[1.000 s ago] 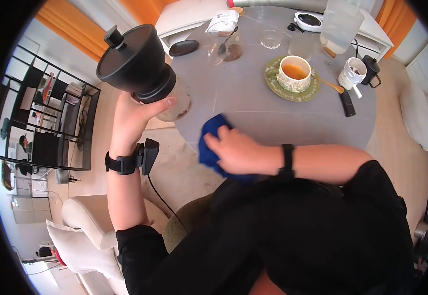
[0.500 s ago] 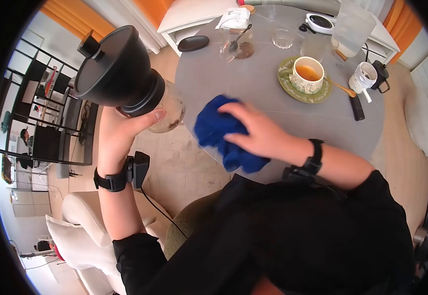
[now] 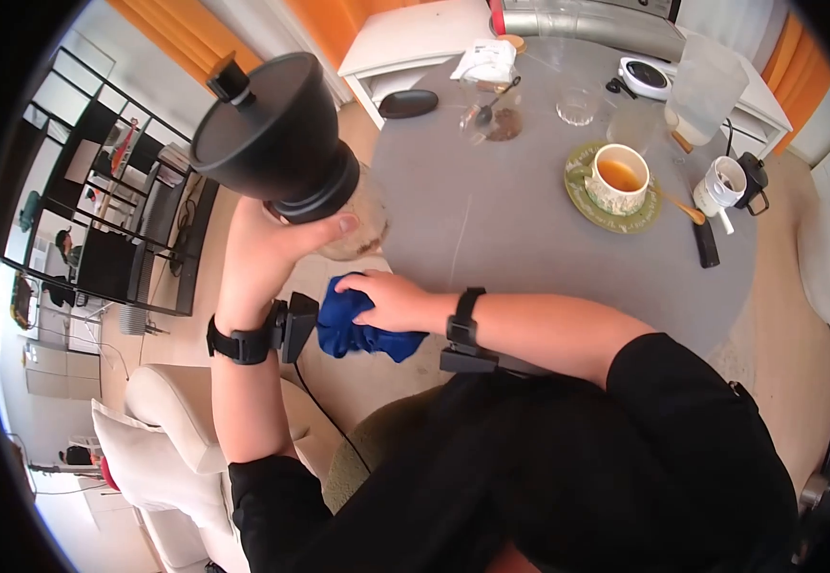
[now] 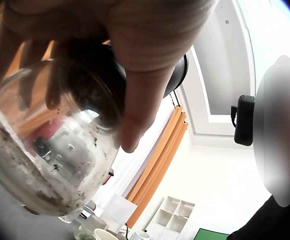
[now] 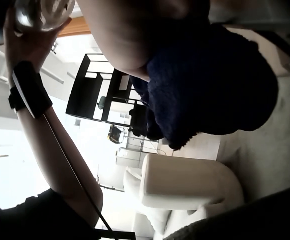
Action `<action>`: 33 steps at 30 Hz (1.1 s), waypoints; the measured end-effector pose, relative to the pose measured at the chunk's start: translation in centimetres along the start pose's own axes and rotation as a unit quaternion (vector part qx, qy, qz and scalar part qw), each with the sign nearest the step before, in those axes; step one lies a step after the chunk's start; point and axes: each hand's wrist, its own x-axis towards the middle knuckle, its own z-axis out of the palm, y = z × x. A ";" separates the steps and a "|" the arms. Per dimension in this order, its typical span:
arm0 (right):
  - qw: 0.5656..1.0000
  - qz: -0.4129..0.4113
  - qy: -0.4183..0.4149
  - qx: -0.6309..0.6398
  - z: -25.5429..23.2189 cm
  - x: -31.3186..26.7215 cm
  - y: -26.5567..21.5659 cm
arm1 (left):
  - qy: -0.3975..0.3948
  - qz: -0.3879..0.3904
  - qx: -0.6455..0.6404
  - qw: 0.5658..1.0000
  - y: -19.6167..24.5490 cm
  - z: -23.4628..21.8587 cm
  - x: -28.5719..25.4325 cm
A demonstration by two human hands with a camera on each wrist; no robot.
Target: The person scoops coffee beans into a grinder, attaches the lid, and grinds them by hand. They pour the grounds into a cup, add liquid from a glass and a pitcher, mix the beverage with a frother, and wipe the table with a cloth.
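Observation:
My left hand [image 3: 254, 250] holds a coffee grinder [image 3: 276, 134] in the air, left of the table. It has a wide black funnel-shaped top with a knob, and a clear glass jar [image 3: 365, 224] below. In the left wrist view, dark grounds cling inside the jar [image 4: 70, 170], with the left thumb and fingers around the neck above it. My right hand [image 3: 398, 302] grips a bunched blue cloth [image 3: 346, 327] just below the jar, near the table's edge. The right wrist view shows the cloth [image 5: 210, 85] hanging from the hand.
On the round grey table [image 3: 491, 220] stand a cup of amber drink [image 3: 617, 181] on a green saucer [image 3: 596, 215], a white container [image 3: 720, 186], a clear pitcher [image 3: 706, 91], a black oval dish [image 3: 408, 103] and a white packet [image 3: 486, 60]. A beige armchair [image 3: 171, 411] is at the left.
The right hand first moved the cloth up over the table edge, then left and down to below the jar. The left hand still holds the grinder, with small shifts.

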 end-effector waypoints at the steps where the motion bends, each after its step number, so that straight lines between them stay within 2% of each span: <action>1: 0.999 -0.017 0.025 0.019 0.0 0.0 0.5 | -0.002 0.003 -0.012 1.000 0.1 0.0 -0.1; 2: 0.999 -0.021 0.028 0.015 -0.7 0.8 1.2 | -0.005 0.006 -0.026 1.000 0.2 -0.1 -0.3; 4: 0.976 -0.095 0.196 -0.009 -2.9 2.8 3.0 | -0.032 -0.015 -0.019 0.999 0.1 -0.6 -0.5; 6: 0.956 -0.008 0.291 -0.037 -7.2 3.1 0.6 | -0.057 -0.018 -0.038 0.997 -0.4 -0.5 -0.6; 8: 0.935 0.041 0.346 -0.062 -10.3 4.9 0.2 | -0.055 -0.007 -0.033 0.998 -1.2 -0.2 -0.5; 10: 0.926 0.051 0.352 -0.124 -12.8 6.9 1.4 | -0.048 -0.017 -0.057 0.997 -2.6 0.5 -0.3; 12: 0.916 0.172 0.298 -0.206 -14.6 8.2 1.1 | -0.045 -0.001 -0.050 0.998 -3.6 1.9 0.1; 13: 0.919 0.202 0.257 -0.221 -15.3 8.2 1.0 | -0.040 -0.006 -0.048 0.998 -4.6 2.6 0.3; 14: 0.919 0.201 0.258 -0.222 -16.0 7.6 0.6 | -0.035 -0.012 -0.046 0.998 -5.6 3.4 0.5; 15: 0.937 0.174 0.222 -0.206 -16.6 6.7 0.4 | -0.035 -0.011 -0.046 0.998 -6.4 4.1 0.8; 17: 0.964 0.097 0.179 -0.171 -17.8 4.3 1.0 | -0.020 -0.004 -0.003 1.000 -8.1 5.8 1.4; 18: 0.952 0.005 0.223 -0.208 -17.8 2.4 2.2 | -0.024 -0.002 -0.005 1.000 -8.7 6.7 1.8; 19: 0.965 0.047 0.217 -0.139 -18.0 -0.9 -1.0 | -0.025 -0.005 -0.001 1.000 -9.3 7.7 2.3; 22: 0.980 0.070 0.136 -0.128 -18.5 -10.4 -3.8 | -0.048 -0.007 -0.001 0.999 -11.5 10.7 4.0; 23: 0.981 0.023 0.145 -0.125 -18.4 -13.5 -3.5 | -0.019 0.009 -0.005 1.000 -12.2 12.0 4.5; 24: 0.983 0.088 0.124 -0.105 -18.9 -16.3 -3.9 | 0.010 0.024 -0.009 1.000 -12.6 13.1 4.8; 25: 0.980 0.152 0.102 -0.083 -19.6 -19.0 -4.4 | 0.004 0.028 -0.014 1.000 -12.7 14.0 5.2; 26: 0.978 0.157 0.108 -0.087 -20.2 -21.4 -4.0 | 0.009 0.015 -0.004 1.000 -12.7 14.9 5.6; 28: 0.951 0.177 0.250 0.033 -21.3 -25.6 -3.0 | 0.009 0.006 0.002 1.000 -12.5 16.5 6.2; 29: 0.950 0.178 0.255 0.031 -21.9 -27.0 -2.7 | 0.024 -0.004 0.001 1.000 -12.4 17.1 6.6; 31: 0.875 0.152 0.433 0.155 -23.5 -29.2 -2.2 | 0.044 -0.004 0.000 0.999 -12.2 18.2 7.4; 32: 0.875 0.150 0.435 0.152 -24.1 -29.8 -1.9 | 0.044 0.000 -0.002 0.999 -12.0 18.6 7.7; 33: 0.857 0.134 0.465 0.177 -24.5 -30.4 -1.5 | 0.046 0.005 0.007 0.999 -11.9 18.9 8.0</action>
